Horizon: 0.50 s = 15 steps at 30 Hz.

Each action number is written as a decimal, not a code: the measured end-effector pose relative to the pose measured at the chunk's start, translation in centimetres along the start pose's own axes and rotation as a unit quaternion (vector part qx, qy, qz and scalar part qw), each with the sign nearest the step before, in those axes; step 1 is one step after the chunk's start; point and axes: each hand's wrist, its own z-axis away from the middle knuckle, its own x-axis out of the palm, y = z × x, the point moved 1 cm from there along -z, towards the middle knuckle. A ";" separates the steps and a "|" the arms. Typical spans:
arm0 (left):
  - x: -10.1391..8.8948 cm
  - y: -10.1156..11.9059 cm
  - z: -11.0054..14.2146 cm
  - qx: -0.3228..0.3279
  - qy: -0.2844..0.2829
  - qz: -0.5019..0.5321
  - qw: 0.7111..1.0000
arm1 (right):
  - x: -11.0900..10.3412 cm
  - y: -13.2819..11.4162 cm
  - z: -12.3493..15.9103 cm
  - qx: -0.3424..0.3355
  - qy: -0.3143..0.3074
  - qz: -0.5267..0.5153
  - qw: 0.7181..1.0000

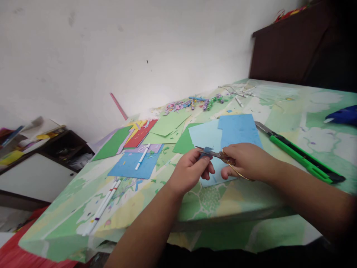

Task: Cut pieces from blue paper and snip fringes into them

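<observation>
My left hand point(192, 169) pinches a small piece of blue paper point(206, 150) between thumb and fingers. In my right hand point(244, 160) is a pair of scissors point(223, 156) with gold-coloured handles, fingers in the loops. The blades point left and meet the blue piece at my left fingertips. Below and behind both hands lie a light blue sheet point(205, 134) and a larger blue sheet point(241, 128) with a notched corner. A green utility knife point(301, 154), its blade showing, rests right of the sheets, beyond my right forearm.
Coloured sheets, including a green one point(113, 143), a red one point(141, 134) and a blue one point(136, 165), spread over the left side. White sticks point(103, 206) lie near the left edge. Curled paper pieces point(208, 104) and scraps sit toward the wall. A blue object point(344, 115) is far right.
</observation>
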 end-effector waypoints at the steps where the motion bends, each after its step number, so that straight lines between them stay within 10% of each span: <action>1: 0.0 0.0 0.0 -0.004 0.000 -0.005 1.000 | -0.1 0.0 0.0 0.003 0.001 0.001 1.000; 15: -0.3 0.5 0.1 0.060 0.045 -0.137 0.988 | -0.2 -0.3 0.0 -0.021 -0.027 -0.083 0.996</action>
